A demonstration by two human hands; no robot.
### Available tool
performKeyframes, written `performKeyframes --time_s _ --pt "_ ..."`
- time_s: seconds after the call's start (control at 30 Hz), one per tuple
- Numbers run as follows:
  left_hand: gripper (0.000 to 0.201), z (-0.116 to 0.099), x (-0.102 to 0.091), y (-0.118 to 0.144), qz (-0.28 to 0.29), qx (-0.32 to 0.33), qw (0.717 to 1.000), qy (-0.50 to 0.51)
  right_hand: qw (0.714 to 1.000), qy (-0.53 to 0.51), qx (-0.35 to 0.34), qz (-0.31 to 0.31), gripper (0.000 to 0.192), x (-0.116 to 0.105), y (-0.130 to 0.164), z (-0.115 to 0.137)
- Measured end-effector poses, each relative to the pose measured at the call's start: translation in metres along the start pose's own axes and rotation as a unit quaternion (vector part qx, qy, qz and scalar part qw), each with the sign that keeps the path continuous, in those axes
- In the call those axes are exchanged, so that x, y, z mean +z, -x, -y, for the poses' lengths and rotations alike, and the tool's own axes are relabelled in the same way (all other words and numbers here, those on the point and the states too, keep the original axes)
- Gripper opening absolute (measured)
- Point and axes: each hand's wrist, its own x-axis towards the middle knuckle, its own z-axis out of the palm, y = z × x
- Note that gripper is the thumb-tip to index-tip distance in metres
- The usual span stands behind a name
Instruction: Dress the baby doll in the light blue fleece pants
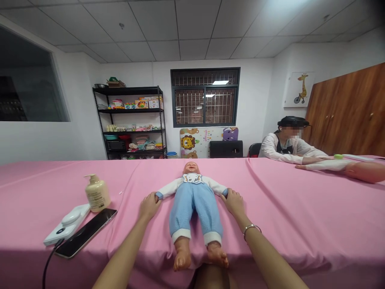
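Observation:
A baby doll [194, 204] in a blue romper with white sleeves lies on its back on the pink-covered table [285, 208], head away from me, bare feet over the near edge. My left hand [148, 205] is closed around the doll's sleeve cuff on the left side. On the other side my right hand [233, 201], with a bracelet on its wrist, grips the doll's opposite cuff. Both doll arms are spread outward.
A cream pump bottle [96, 193], a white device [66, 224] with a cable and a black phone [86, 233] lie to the left. Another person [288, 146] sits at the far right with a second doll [365, 170]. A shelf [130, 122] stands at the back wall.

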Motion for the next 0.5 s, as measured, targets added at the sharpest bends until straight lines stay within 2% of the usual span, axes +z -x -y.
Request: performKeyframes --time_s 0.27,0.5 --pt "0.032 0.0008 -0.0011 -0.0009 0.003 0.005 1.000 0.015 1.000 -0.004 0.007 -0.004 0.038 -0.0075 0.0024 0.0035" --pt "0.031 0.0016 -0.0005 -0.0004 -0.001 0.003 1.000 0.021 1.000 0.005 0.002 0.002 0.042 -0.0049 0.0017 0.0019"
